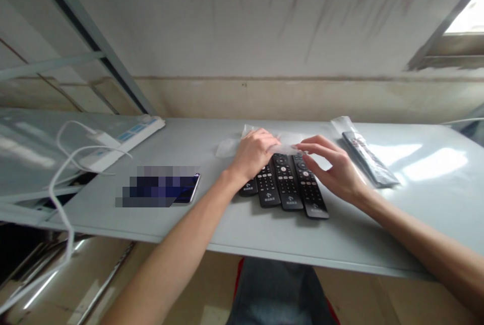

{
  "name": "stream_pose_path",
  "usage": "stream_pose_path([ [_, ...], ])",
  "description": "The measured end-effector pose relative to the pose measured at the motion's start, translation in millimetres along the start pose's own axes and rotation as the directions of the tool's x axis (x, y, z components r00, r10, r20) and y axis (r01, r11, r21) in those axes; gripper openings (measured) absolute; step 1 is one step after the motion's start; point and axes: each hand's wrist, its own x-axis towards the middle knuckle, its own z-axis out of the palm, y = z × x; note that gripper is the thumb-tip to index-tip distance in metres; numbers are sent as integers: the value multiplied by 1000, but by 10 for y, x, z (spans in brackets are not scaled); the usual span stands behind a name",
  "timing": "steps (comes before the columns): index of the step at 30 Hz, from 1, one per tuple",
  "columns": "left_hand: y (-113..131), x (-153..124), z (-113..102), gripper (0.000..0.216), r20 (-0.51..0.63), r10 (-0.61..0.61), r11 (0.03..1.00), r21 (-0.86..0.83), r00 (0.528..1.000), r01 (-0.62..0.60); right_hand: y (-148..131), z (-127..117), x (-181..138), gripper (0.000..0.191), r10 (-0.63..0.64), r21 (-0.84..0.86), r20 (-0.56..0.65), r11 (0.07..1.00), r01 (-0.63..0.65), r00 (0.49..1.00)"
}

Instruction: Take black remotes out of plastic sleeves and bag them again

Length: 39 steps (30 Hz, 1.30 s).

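Nearer than the grip: four black remotes (287, 183) lie side by side, touching, on the grey table (264, 234). Their long axes run near to far, slightly fanned, with the logo ends toward the person and the far ends under the hands.

At the grip: the left hand (254, 153) is curled down and closed on a clear plastic bag (289, 139) lying across the remotes' far ends. The right hand (335, 168), fingers extended, pinches the bag's right edge narrowly between thumb and forefinger.

Judgement: the film looks limp. It is best held taut between both hands, its mouth square to a remote's far end and in line with the long axis.

Right of the grip, apart: a bagged remote (368, 159). Left of the grip: a phone (187, 191). Farther left: a power strip (128, 136).
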Motion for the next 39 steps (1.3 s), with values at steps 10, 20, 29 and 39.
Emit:
stream_pose_path([
  [10,-48,-14,54,35,37,-10,999,31,999,9,-63,-7,15,36,-13,-16,-18,1000,13,1000],
  [20,0,-15,61,31,128,24,995,94,992,-36,-76,21,6,43,-80,22,74,997,79,994],
  [29,23,-20,12,35,110,102,994,26,989,-105,-51,-27,-3,34,-83,-40,-92,996,80,992],
  [39,-27,-10,28,29,-37,182,983,-24,983,-183,-9,18,-13,52,-151,-71,-7,986,150,988],
])
